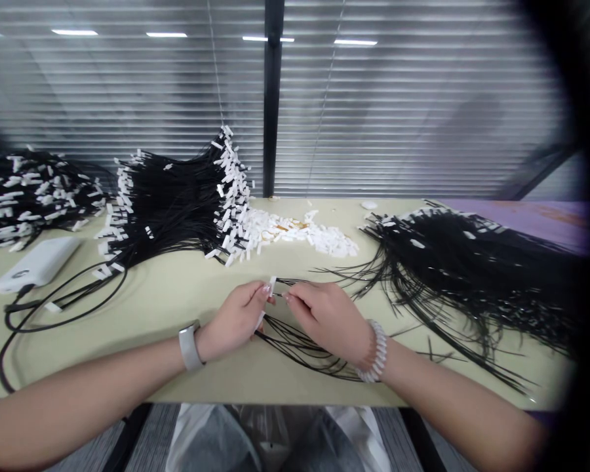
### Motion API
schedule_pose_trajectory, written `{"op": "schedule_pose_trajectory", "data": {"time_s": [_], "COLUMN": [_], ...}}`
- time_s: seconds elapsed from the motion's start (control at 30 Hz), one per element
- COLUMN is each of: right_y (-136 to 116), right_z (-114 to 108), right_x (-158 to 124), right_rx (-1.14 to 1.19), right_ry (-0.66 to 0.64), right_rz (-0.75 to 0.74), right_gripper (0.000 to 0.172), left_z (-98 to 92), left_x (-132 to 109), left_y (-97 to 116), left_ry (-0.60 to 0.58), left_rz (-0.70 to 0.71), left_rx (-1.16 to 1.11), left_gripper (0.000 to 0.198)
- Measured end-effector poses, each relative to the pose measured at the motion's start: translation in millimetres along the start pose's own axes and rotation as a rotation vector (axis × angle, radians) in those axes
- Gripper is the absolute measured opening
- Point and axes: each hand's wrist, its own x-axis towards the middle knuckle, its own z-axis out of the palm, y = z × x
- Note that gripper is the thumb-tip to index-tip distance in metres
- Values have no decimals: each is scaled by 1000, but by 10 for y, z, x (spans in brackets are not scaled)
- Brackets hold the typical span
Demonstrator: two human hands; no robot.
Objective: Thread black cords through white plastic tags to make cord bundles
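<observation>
My left hand (238, 313) is closed on a small white plastic connector (272, 283), pinched upright between thumb and fingers. Another white piece (260, 320) shows lower down at the same hand. With thumb and index finger pressed together, my right hand (327, 318) grips the end of a thin black wire (278, 295) right beside the connector. A loop of several black wires (305, 347) runs from under my left hand to below my right wrist. Whether the wire tip sits inside the connector is too small to tell.
Loose white connectors (324, 239) lie heaped beyond my hands. A stacked bundle of black wires with white ends (177, 196) stands behind left, another pile (34, 190) farther left. Loose black wires (452, 269) cover the right. A white power bank (39, 262) with a cable lies left.
</observation>
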Motion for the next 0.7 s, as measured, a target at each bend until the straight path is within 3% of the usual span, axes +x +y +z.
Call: {"op": "schedule_pose_trajectory", "data": {"time_s": [0.7], "right_y": [18], "right_z": [39], "right_x": [-8], "right_rx": [-14], "right_ry": [-9], "right_rz": [19], "right_gripper": [25], "left_z": [3], "left_x": [11], "left_y": [-30], "left_ry": [-41], "left_rz": [25], "left_rx": [58], "left_gripper": [37]}}
